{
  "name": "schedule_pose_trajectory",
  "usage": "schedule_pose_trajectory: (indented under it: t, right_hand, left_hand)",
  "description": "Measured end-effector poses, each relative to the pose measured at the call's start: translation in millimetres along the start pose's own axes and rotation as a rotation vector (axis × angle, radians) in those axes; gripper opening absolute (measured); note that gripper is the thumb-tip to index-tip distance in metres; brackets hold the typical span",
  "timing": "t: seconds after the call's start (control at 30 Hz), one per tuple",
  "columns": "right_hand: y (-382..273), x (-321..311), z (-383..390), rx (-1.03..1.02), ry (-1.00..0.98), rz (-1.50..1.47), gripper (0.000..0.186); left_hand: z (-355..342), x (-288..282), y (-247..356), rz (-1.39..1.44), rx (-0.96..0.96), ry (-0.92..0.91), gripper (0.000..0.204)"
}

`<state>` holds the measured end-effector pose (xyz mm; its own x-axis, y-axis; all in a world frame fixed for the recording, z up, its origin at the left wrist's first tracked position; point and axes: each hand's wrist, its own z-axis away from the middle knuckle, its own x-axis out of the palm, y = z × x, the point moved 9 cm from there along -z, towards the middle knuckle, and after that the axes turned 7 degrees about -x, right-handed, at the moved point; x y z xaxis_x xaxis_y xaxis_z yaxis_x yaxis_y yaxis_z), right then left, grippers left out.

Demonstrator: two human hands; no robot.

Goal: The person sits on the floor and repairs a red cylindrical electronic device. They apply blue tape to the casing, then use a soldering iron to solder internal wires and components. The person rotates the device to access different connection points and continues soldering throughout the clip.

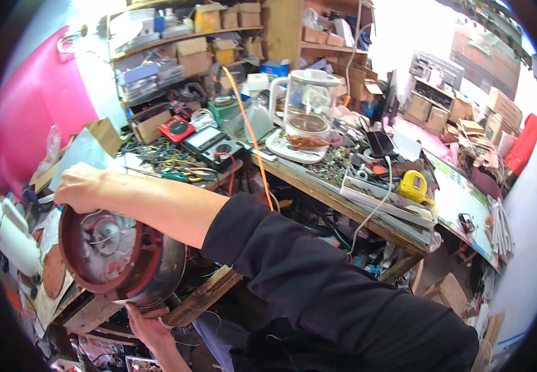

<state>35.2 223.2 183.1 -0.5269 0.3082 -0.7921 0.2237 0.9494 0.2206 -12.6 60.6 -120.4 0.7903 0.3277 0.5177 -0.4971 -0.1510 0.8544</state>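
A round appliance body [169, 266] with a dark red rim is tipped on its side at the left. Its open end faces me, showing wires and a pale disc inside. My right hand [81, 188], at the end of a dark-sleeved arm stretching across the view, is closed at the top of the rim; its fingertips are partly hidden. Below, my left hand [150, 330] grips the underside, thumb up against it. A rough wooden board [203, 296] lies close to the body's lower right side.
A cluttered bench [349, 208] carries pliers [184, 177], a multimeter [212, 147], a glass-jug appliance [308, 102] and a yellow tape measure [413, 186]. An orange cord [248, 118] hangs over its edge. A white kettle-like thing [14, 239] stands left; loaded shelves [188, 34] rise behind.
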Motion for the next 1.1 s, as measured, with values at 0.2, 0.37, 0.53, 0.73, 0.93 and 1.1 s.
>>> schedule_pose_trajectory:
  t: [0.2, 0.37, 0.53, 0.73, 0.93, 1.1]
  right_hand:
    - [-9, -81, 79, 0.25, 0.391, -0.209, 0.028]
    - [-57, -118, 200, 0.367, 0.62, -0.241, 0.024]
    - [-103, -120, 335, 0.619, 0.635, -0.026, 0.018]
    - [-127, -50, 428, 0.826, 0.316, -0.04, 0.015]
    - [-106, -31, 460, 1.079, 0.592, -0.325, 0.011]
    - [-111, -23, 461, 1.057, 0.63, -0.363, 0.012]
  left_hand:
    - [-4, -7, 5, -0.021, -0.085, 0.092, 0.067]
    - [-9, -13, 5, 0.035, -0.156, 0.034, 0.065]
    - [-28, -1, 2, 0.006, -0.129, -0.018, 0.069]
    - [-33, 12, 12, -0.006, -0.065, 0.052, 0.071]
    - [-56, 19, 14, -0.005, -0.125, 0.042, 0.066]
    - [-62, 21, 20, 0.0, -0.1, -0.007, 0.065]
